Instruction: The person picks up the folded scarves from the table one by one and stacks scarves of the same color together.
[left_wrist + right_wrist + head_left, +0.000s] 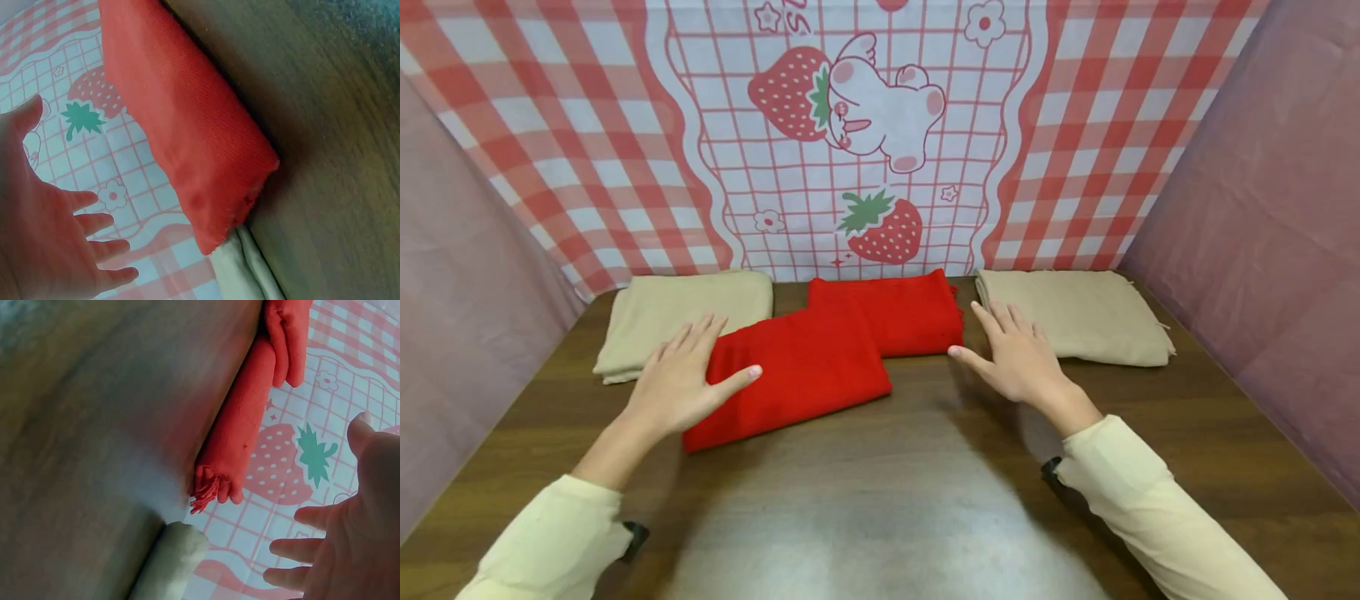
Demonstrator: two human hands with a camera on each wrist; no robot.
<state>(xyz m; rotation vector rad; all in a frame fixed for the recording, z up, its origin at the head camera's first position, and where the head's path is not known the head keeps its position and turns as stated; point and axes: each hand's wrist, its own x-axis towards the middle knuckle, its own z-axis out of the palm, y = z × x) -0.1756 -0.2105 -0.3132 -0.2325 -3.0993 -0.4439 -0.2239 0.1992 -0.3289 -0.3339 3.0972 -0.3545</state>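
Two folded red cloths lie in the middle of the table in the head view. The nearer red cloth (797, 367) sits at a slant and overlaps the left part of the farther red cloth (917, 317). My left hand (681, 383) is held over the left end of the nearer one, fingers spread and holding nothing. To the right, my right hand (1018, 358) hovers with straight, spread fingers, between the farther red cloth and the right beige cloth (1082, 321). Behind my left hand lies another folded beige cloth (692, 304). Both palms show bare in the wrist views.
The brown wooden table (865, 500) stretches toward me. A red-and-white checked sheet (1090, 125) with strawberries and a cartoon animal hangs behind it. Pinkish drapes (1270, 225) stand at both sides.
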